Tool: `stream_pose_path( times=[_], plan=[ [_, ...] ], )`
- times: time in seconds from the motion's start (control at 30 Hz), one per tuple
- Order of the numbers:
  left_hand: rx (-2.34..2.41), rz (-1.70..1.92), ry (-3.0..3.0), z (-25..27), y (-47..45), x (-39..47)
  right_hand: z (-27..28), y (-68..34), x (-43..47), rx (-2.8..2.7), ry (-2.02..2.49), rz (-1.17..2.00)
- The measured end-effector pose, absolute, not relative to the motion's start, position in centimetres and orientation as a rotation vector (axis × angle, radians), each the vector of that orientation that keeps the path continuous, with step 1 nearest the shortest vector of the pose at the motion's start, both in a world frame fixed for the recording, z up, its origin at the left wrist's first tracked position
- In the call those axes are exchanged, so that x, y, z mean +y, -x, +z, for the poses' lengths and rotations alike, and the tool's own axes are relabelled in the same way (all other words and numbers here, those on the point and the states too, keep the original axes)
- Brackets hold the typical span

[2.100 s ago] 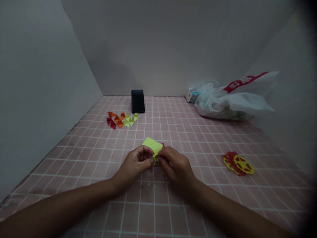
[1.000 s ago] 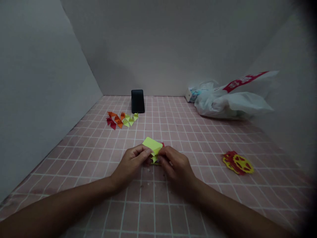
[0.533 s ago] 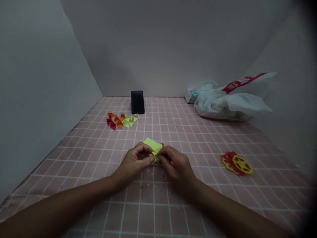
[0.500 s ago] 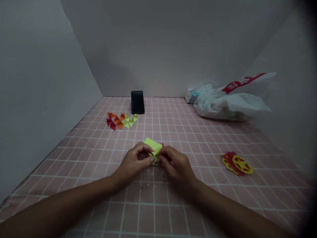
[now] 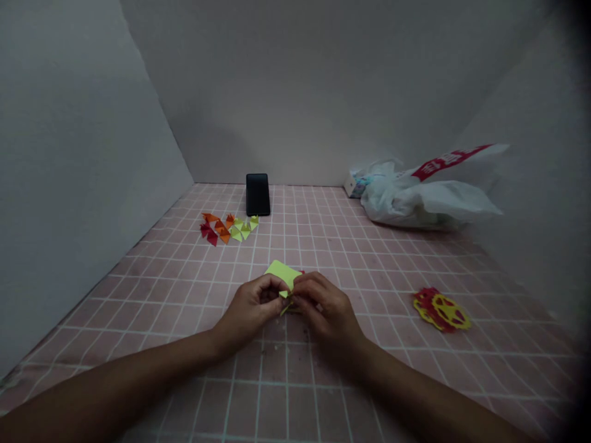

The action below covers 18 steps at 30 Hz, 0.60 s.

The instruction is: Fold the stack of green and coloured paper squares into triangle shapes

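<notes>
Between my two hands is a small folded piece of yellow-green paper [image 5: 283, 295]. My left hand [image 5: 256, 303] pinches its left side between thumb and forefinger. From the right, my right hand [image 5: 325, 304] pinches the other side, with fingertips almost touching the left ones. Much of the folded paper is hidden by the fingers. Just behind the hands lies a flat yellow-green sheet [image 5: 281, 272], and a bit of red shows at its right edge by the right knuckles.
Several small folded paper pieces in red [image 5: 210, 235], orange [image 5: 222, 231] and yellow-green [image 5: 241, 229] lie at the back left. A black phone [image 5: 257, 194] is behind them. Red and yellow cut-outs [image 5: 444, 310] lie at right; a white plastic bag [image 5: 410, 200] sits back right beside a box [image 5: 353, 184].
My fingers have turned and pressed the small folded paper, which now shows less between them. Both hands stay in about the same place. The view has tilted slightly upward.
</notes>
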<state>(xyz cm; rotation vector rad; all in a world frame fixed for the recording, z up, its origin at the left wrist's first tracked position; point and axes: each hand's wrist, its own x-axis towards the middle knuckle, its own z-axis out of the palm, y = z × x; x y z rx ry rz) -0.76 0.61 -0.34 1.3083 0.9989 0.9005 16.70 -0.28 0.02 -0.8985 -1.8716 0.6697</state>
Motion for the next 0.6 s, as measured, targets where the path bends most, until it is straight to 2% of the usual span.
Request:
stream_pose_path(
  times=[0.23,0.6],
  plan=[
    [1.061,0.974,-1.306,0.4,1.0,1.2,-0.1,-16.8,-0.5,-1.751,1.014,0.716],
    [1.603,1.130,-1.589,0.8,7.1,8.7,-1.0,-16.7,-0.5,-1.670,1.143,0.723]
  ],
)
